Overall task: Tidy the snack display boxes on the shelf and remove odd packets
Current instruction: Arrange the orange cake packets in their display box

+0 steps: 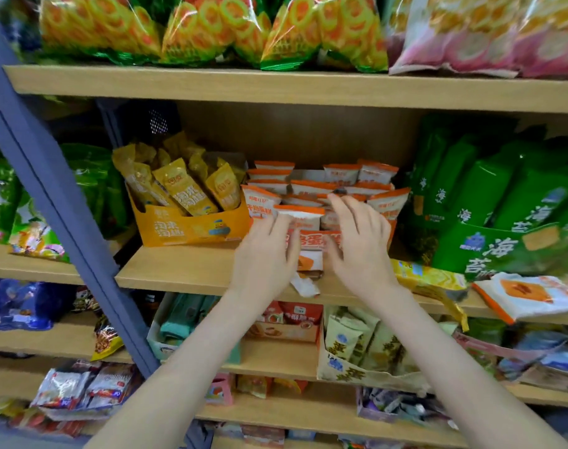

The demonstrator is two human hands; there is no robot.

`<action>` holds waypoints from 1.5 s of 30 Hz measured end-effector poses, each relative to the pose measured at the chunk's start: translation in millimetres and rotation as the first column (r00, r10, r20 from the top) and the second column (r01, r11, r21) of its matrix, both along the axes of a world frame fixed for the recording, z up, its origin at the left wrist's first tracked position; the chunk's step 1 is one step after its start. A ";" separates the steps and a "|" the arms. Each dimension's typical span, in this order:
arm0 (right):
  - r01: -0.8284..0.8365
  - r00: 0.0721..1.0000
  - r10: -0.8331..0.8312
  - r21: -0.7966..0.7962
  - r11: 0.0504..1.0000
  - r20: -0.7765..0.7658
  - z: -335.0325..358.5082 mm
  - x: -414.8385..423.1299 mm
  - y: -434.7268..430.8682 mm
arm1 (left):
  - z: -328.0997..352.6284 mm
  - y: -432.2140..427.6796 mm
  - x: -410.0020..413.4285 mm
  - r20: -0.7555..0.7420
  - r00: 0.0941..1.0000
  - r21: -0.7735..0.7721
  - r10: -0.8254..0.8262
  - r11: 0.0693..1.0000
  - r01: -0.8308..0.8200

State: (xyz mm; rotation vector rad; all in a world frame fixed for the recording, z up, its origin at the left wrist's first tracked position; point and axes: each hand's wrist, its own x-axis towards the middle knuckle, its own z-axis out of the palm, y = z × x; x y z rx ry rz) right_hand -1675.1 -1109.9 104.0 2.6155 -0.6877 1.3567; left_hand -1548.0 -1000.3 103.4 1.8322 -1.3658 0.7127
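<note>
On the middle shelf [179, 267], the left hand [266, 254], fingers straight, presses the front orange packet [305, 218], likely squaring its row. At its three o'clock the right hand [362, 244] hovers spread, empty.

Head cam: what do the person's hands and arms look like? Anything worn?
Left hand and right hand are bare: no gloves, rings or watch visible. Both arms are uncovered down to the frame edge, no sleeves in view.

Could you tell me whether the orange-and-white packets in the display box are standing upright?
Upright: the orange-and-white packets stand in rows in the display box, their orange top seams pointing up.
</note>
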 end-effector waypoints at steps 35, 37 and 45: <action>0.325 0.890 -0.367 -0.190 0.926 -0.269 26.9 1.1 -23.0 | -20.1 -22.5 0.7 0.580 0.811 0.214 -0.074 0.975 -0.065; 0.326 0.891 -0.380 -0.232 0.916 -0.248 22.3 3.9 -21.9 | -19.7 -22.4 -0.2 0.573 0.817 0.220 -0.070 0.973 -0.071; 0.257 0.935 -0.331 -0.393 0.883 -0.131 28.9 3.9 -16.1 | -21.5 -25.4 0.4 0.537 0.841 0.199 -0.064 0.979 -0.053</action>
